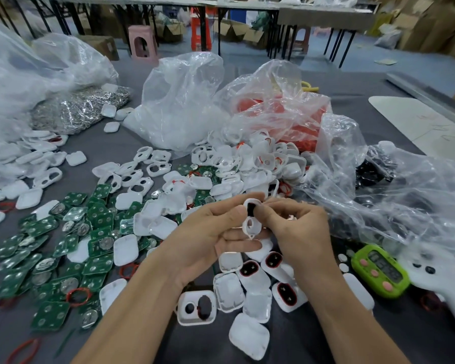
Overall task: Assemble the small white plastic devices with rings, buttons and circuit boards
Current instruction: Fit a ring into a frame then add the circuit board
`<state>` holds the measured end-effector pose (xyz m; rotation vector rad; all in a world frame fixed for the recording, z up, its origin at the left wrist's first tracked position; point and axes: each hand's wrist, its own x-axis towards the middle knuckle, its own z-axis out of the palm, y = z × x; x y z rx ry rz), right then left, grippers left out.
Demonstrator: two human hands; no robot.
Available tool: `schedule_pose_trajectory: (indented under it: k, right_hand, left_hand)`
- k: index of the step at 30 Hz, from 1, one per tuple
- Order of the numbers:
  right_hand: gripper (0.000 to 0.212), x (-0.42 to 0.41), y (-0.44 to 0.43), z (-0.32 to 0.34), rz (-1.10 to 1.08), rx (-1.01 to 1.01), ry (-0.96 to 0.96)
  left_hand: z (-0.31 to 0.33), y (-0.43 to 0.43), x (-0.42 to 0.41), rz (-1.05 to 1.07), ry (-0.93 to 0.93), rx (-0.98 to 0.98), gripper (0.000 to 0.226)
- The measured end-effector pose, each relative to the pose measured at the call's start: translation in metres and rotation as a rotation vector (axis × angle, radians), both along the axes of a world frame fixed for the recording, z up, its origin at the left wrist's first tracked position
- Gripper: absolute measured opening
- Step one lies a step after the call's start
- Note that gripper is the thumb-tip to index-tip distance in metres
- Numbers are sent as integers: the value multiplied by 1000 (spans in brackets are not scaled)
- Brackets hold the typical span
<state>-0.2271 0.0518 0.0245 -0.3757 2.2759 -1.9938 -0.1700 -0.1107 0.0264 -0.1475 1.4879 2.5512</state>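
Observation:
Both my hands meet over the middle of the grey table. My left hand [210, 232] grips a white plastic shell [252, 224] with two openings, held upright. My right hand [297, 229] pinches a small black button [250, 208] into the shell's upper opening. Below my hands lie white shells, some fitted with black buttons and red rings [249, 269]. Green circuit boards [63, 248] with round metal cells spread over the left of the table. Loose red rings [78, 295] lie among them.
Clear plastic bags hold white parts [179, 106], red rings [300, 119], black buttons [376, 166] and metal pieces [76, 109]. A heap of white frames [247, 158] sits behind my hands. A green timer [381, 269] lies at the right. Stools and cardboard boxes stand beyond the table.

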Motion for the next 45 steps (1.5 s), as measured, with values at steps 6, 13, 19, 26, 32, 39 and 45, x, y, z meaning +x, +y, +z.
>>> schedule_pose_trajectory:
  k: [6,13,19,26,32,39,45]
  right_hand:
    - [6,-7,-15,13,-71,66,-16]
    - [20,-39,-90,23,325,721,227]
    - [47,-57,-120,15,407,1129,577]
    - [26,-69,-86,16,118,1253,609]
    - [24,-58,-30,41,35,702,280]
    - [8,-43,14,35,121,1282,167]
    - [63,-40,15,18,291,1040,197]
  left_hand:
    - [6,-27,-1,184,-22,168,31]
    - [7,-77,5,472,-16,422,32]
    - [4,-86,4,491,-30,493,32]
    - [1,-88,3,490,-58,536,33]
    - [0,-84,2,480,-47,487,33]
    - [0,-63,-4,377,-55,330,33]
    - [-1,-50,-5,312,-65,248,34]
